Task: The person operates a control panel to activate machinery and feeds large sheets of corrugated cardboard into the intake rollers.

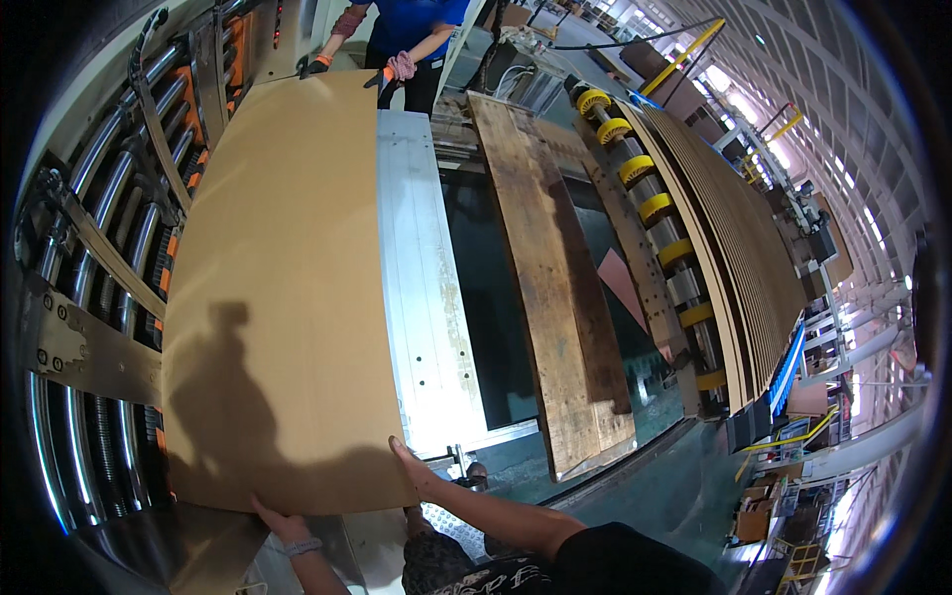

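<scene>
A large brown cardboard sheet point(288, 248) lies lengthwise in front of me, with shadows across its near half. My left hand point(283, 524) grips its near edge; part of the fingers is hidden at the board. At the near right corner, my right hand point(415, 474) holds the side edge, fingers partly hidden by the sheet. Across from me, a co-worker in a blue shirt has gloved hands, one point(315, 65) at the far edge and one point(381, 77) at the far right corner.
Machine rollers point(119, 183) with metal bars line the left side. Right of the sheet run a pale metal platform point(426, 288) and a worn wooden plank point(555, 297). Farther right, a shaft with yellow wheels point(654, 207) stands beside stacked cardboard point(734, 228).
</scene>
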A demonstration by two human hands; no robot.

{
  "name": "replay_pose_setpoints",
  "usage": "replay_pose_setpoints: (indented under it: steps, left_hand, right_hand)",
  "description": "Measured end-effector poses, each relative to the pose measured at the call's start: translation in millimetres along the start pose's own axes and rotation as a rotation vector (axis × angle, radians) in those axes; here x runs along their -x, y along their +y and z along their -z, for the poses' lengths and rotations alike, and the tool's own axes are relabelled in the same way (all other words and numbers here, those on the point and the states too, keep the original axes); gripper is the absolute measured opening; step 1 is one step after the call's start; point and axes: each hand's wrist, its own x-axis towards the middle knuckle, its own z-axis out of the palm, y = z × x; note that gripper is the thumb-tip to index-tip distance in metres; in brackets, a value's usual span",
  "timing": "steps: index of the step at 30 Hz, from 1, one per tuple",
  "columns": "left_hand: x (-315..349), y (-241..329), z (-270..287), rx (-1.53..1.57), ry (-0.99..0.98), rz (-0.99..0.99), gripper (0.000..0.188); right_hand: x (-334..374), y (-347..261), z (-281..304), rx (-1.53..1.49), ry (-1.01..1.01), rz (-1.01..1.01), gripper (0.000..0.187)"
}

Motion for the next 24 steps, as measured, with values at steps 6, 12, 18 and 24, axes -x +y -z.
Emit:
replay_pose_setpoints:
  steps: [6,12,18,24]
  left_hand:
    - [9,-1,-5,-0.075,-0.063,-0.052,0.06]
    - [7,1,-5,0.043,-0.021,0.042,0.054]
    - [2,5,8,0.061,-0.11,0.026,0.053]
    - [28,14,-21,0.3,-0.059,0.016,0.047]
  right_hand:
    - [-17,13,13,0.079,0.001,0.011,0.088]
    - [-21,19,18,0.108,0.063,0.056,0.079]
    - [43,-50,-50,0.135,-0.038,-0.075,0.071]
    - [17,-22,-21,-0.2,-0.038,-0.19,0.071]
